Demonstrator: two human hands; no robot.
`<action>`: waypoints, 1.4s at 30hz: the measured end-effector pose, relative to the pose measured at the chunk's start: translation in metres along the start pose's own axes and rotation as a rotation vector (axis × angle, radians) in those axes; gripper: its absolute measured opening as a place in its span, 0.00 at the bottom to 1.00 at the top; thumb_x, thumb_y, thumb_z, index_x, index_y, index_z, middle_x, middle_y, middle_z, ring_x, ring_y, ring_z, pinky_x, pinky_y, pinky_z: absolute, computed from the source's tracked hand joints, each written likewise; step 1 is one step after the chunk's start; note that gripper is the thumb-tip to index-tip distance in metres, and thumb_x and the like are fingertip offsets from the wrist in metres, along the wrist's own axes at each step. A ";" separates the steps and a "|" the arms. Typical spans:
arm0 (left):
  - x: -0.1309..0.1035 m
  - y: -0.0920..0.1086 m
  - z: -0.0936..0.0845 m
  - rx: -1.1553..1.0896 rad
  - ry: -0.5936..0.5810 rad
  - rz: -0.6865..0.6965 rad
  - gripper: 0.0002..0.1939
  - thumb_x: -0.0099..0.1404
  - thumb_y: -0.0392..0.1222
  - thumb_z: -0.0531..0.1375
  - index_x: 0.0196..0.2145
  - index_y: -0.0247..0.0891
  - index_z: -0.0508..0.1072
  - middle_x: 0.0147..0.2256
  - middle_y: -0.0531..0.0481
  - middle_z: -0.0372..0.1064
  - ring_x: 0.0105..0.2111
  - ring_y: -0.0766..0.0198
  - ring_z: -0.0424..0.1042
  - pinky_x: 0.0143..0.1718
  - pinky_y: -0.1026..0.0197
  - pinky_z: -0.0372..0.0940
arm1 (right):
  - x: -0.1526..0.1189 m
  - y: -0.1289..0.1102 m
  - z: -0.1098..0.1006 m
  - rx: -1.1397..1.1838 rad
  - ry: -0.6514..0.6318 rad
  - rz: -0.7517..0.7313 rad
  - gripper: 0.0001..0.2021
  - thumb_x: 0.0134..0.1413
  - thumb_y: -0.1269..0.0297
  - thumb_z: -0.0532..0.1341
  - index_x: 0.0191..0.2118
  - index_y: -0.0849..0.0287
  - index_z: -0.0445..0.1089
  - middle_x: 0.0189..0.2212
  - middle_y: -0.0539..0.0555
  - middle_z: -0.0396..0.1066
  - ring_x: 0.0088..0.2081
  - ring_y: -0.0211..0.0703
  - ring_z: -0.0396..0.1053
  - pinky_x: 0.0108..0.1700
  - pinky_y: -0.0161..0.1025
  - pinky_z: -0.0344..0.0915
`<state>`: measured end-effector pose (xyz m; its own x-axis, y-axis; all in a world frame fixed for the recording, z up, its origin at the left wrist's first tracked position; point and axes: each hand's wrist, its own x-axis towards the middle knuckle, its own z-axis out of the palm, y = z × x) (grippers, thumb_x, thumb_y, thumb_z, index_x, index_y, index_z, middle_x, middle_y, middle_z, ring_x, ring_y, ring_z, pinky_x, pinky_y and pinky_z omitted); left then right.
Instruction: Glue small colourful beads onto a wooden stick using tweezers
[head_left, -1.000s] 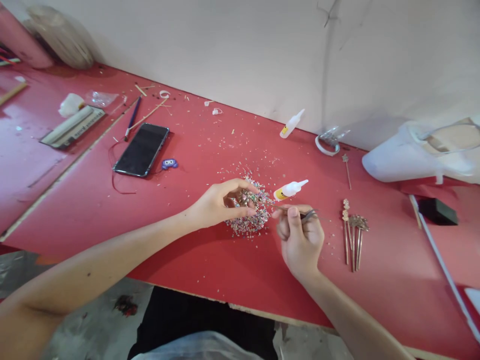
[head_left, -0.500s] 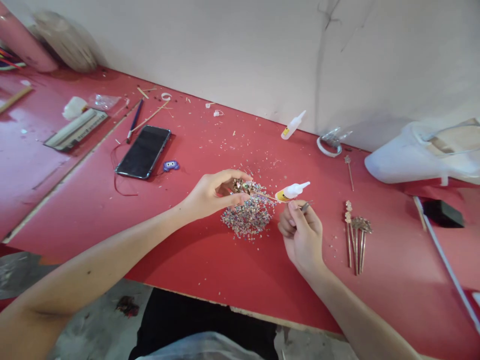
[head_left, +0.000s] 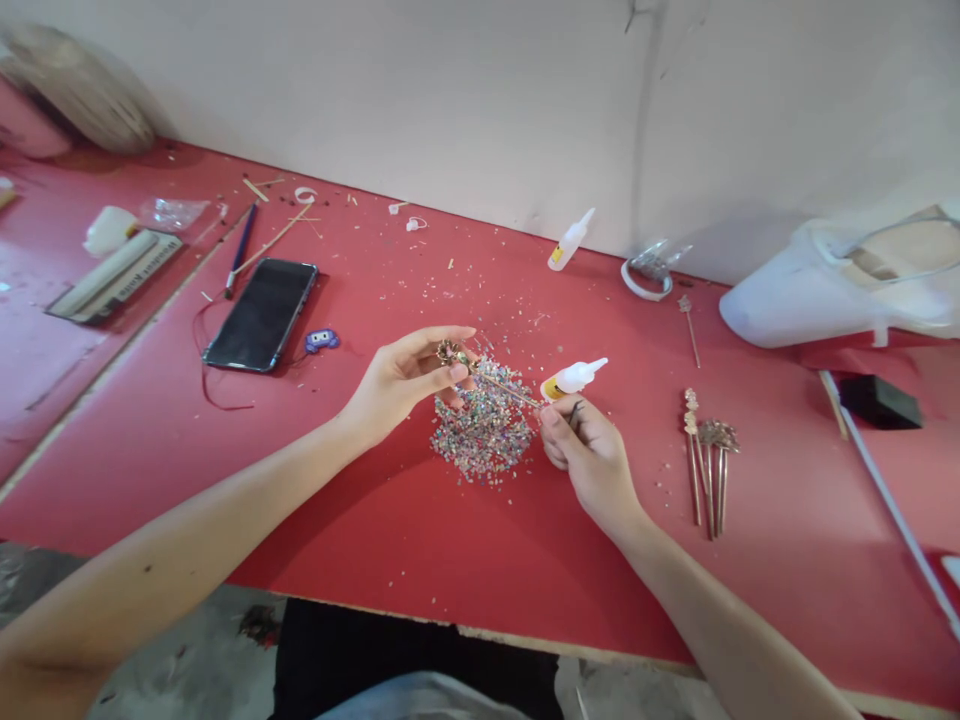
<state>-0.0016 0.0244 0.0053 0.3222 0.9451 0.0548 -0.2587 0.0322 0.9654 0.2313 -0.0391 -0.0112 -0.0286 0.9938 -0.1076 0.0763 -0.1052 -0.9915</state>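
Note:
A metal hairpin [head_left: 504, 387] with an ornate head is held between both hands over a pile of small glittering chips [head_left: 484, 435]. My left hand [head_left: 409, 378] has its fingers round the ornate head. My right hand [head_left: 589, 445] pinches the far end of the stick, and dark tweezers [head_left: 575, 412] poke out between its fingers. Just beyond the right hand, a white glue bottle [head_left: 574, 380] with a yellow label lies on the red table [head_left: 360, 530].
Several finished-looking hairpins [head_left: 709, 470] lie at the right, near a white container [head_left: 802, 290] and a black block [head_left: 881, 402]. A phone [head_left: 262, 315], a blue trinket [head_left: 322, 341] and a brush [head_left: 241, 250] lie left. Another glue bottle [head_left: 571, 240] stands near the wall.
The view has shifted slightly. Both hands have moved a little left with the hairpin, and its stick now slants down more toward my right hand.

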 end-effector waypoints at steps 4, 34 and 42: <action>0.000 -0.003 -0.001 -0.084 0.029 -0.001 0.15 0.60 0.37 0.67 0.45 0.42 0.77 0.39 0.50 0.76 0.36 0.65 0.77 0.38 0.64 0.76 | 0.003 -0.002 -0.005 -0.232 -0.027 -0.073 0.15 0.60 0.50 0.59 0.31 0.57 0.64 0.19 0.43 0.53 0.19 0.31 0.49 0.21 0.33 0.48; 0.013 -0.006 -0.015 -0.011 0.301 0.099 0.14 0.58 0.38 0.68 0.42 0.43 0.74 0.40 0.50 0.75 0.40 0.65 0.75 0.45 0.59 0.74 | 0.004 -0.011 -0.022 -1.024 0.174 -0.479 0.17 0.61 0.56 0.59 0.23 0.55 0.61 0.19 0.48 0.62 0.23 0.37 0.59 0.28 0.38 0.53; 0.013 -0.009 -0.013 -0.045 0.308 0.079 0.14 0.57 0.38 0.69 0.42 0.40 0.74 0.41 0.49 0.75 0.41 0.64 0.74 0.45 0.61 0.74 | 0.022 0.004 -0.031 -0.709 0.417 -0.287 0.23 0.47 0.51 0.68 0.45 0.55 0.62 0.38 0.52 0.66 0.34 0.42 0.64 0.37 0.40 0.62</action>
<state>-0.0067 0.0409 -0.0058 0.0105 0.9990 0.0431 -0.3145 -0.0376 0.9485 0.2621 -0.0163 -0.0150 0.2148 0.9251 0.3130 0.7289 0.0614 -0.6818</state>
